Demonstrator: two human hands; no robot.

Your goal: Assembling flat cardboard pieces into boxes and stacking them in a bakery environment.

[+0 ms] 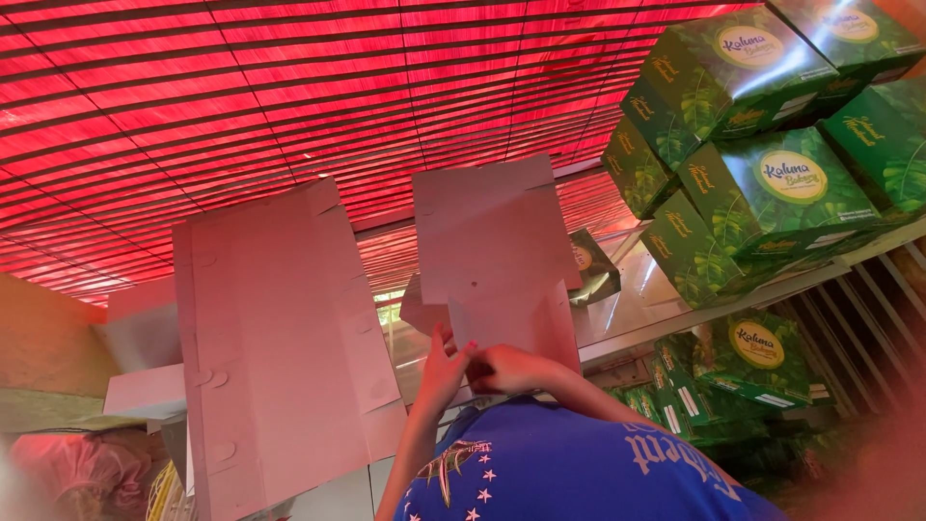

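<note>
Two hands meet low in the middle of my view, both on one flat sheet of cardboard. I read the picture as turned, so I take the left hand (pixel 442 371) as the one with pink-painted nails and the right hand (pixel 511 367) as the one beside it, though I cannot be sure which is which. The left hand's fingers are curled and pinch the lower edge of the carton blank (pixel 492 260); the right hand is bent shut over the same edge, its fingertips hidden, and the two hands touch. The blank is pale, matte and smooth, cut in a stepped outline with a wide panel above and a narrower flap below, creased along straight fold lines. It stands upright in front of a glass shelf (pixel 637 299). Just beside it on the left leans a larger flat blank (pixel 280 347), long and rectangular, with scored lines and small round cut-outs down one edge. Stacked on the right are glossy green boxes (pixel 762 174), square-cornered, printed with leaves and a round cream label on each lid; more sit on the shelf below. Overhead runs a slatted red awning (pixel 289 87), its thin strips glowing and tinting everything pink. A blue shirt (pixel 559 473) with pale stars fills the bottom.
</note>
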